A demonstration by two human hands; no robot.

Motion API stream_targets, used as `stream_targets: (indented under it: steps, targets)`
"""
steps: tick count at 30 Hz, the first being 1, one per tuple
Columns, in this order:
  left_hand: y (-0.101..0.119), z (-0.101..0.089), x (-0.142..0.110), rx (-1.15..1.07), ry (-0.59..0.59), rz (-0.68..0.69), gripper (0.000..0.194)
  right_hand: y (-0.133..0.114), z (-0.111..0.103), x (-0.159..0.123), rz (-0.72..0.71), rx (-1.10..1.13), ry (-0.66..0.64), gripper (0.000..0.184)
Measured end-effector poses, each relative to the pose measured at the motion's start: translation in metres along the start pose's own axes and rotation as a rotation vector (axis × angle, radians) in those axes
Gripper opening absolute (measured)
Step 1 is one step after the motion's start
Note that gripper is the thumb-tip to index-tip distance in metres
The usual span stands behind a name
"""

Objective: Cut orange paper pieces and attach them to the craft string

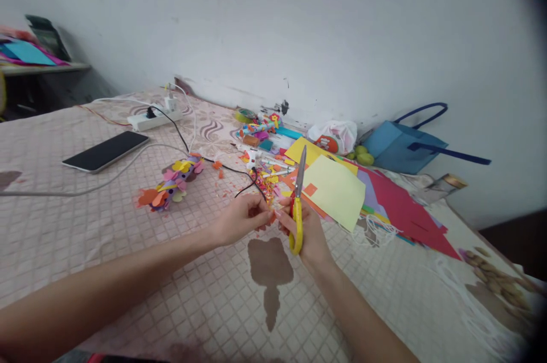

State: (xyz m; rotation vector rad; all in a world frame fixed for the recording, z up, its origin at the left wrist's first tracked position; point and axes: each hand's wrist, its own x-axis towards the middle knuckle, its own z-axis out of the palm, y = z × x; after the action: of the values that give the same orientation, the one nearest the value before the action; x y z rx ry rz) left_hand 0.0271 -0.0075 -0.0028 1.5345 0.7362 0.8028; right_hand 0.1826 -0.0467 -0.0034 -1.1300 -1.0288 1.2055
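Pink patterned bed cover [106, 249] w/ white wall behind; phone [105, 150] at left of frame, coloured paper sheets [342, 189] centre-right. Right hand [308, 233], frame centre, grip clenched on yellow-handled scissors [297, 203]; blades shut, long axis near upright, tips toward top. Left hand [240, 219] pinches a small orange scrap [272, 217] just beside them.

— Bright or dim?
— Even, soft daylight; the wall [342, 27] looks flat and pale, shadows are faint.
— Any distortion?
— Wide-angle bending at the edges, dark vignette in the right corners, slight overall softness.
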Motion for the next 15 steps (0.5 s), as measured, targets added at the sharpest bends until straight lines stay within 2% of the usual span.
stream_targets:
  steps: [8,15]
  targets:
    - [-0.0042,-0.0030,0.0042,-0.123,-0.040,-0.100,0.034,0.0007,0.0014,-0.0042,0.023,-0.002,0.027,0.029]
    - [-0.0061,-0.0032,0.0041,-0.118,-0.068,-0.106,0.035,0.0063,0.0006,-0.0032,0.040,0.038,0.036,0.032]
